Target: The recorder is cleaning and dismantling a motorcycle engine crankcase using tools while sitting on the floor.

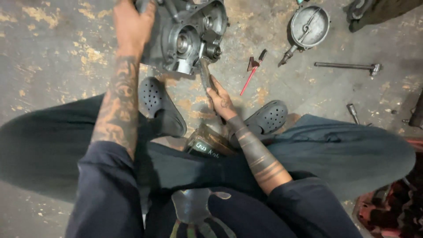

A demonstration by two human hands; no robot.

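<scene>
Grey engine casing [185, 33] | left hand [132, 24] grips | right hand [220, 99] below, on wrench [205, 75]

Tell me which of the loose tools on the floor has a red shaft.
The screwdriver lying just right of the engine casing, above the right hand. Its thin shaft is red; the long bar and the small socket piece farther right are plain grey metal.

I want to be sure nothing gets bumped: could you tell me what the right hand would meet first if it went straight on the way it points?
Probably the grey engine casing: the right hand grips a tool aimed up at it.
</scene>
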